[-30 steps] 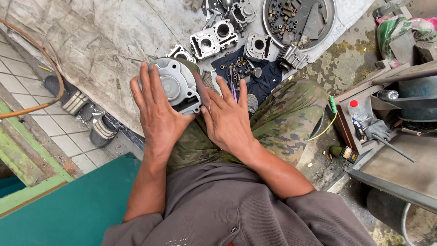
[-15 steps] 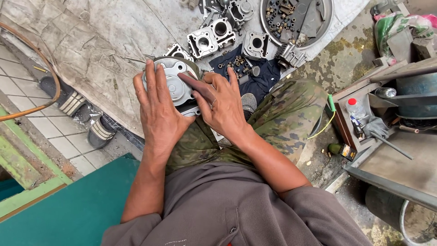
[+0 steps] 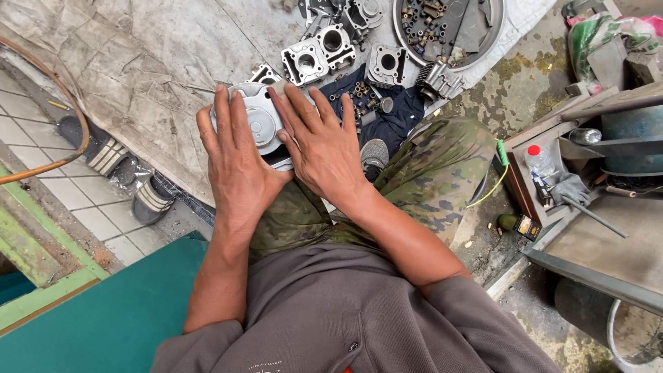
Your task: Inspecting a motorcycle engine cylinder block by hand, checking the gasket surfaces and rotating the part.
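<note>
A round grey metal engine cylinder part (image 3: 257, 123) rests on my lap, over camouflage trousers (image 3: 428, 173). My left hand (image 3: 235, 162) lies flat against its left side with fingers stretched over the rim. My right hand (image 3: 321, 145) presses on its right side, fingers spread and pointing up-left across the top face. Both hands hold the part between them.
On the ground ahead lie several grey engine blocks (image 3: 311, 59), a dark cloth with small bolts (image 3: 387, 110) and a round pan of parts (image 3: 449, 27). A metal workbench with a bottle (image 3: 539, 159) stands at right. Sandals (image 3: 103, 148) and an orange hose (image 3: 62, 103) lie at left.
My right hand has slid from beside the cylinder part up over its top face, and my left hand has shifted slightly higher along its left side.
</note>
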